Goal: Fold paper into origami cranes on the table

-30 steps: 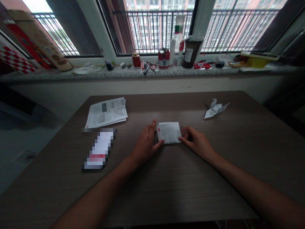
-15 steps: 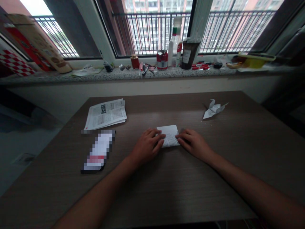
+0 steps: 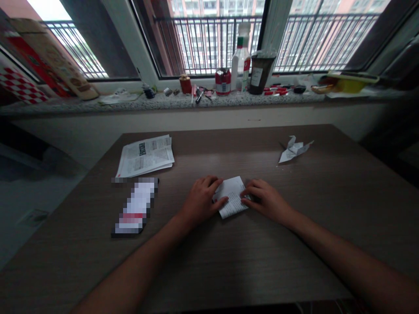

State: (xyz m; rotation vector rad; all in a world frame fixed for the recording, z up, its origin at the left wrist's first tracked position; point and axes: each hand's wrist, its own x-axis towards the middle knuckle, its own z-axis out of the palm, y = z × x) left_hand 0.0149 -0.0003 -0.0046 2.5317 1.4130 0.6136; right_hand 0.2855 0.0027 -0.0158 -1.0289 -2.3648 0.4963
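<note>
A small folded sheet of printed paper lies at a slant on the table, between my two hands. My left hand holds its left edge, the thumb lying over the paper and the fingers curled at the upper left side. At the right edge, my right hand has its thumb and bent fingertips on the paper. Both hands rest low, close to the tabletop. How far the fingertips reach under the sheet is hidden.
On the brown table lie a folded newspaper, a phone with a blurred screen, and a paper crane at the back right. Behind, the windowsill carries a can, a bottle and a dark cup.
The folded paper has turned counterclockwise and slid slightly toward me. My left thumb and fingers have spread further apart along its edge; my right hand has shifted only a little.
</note>
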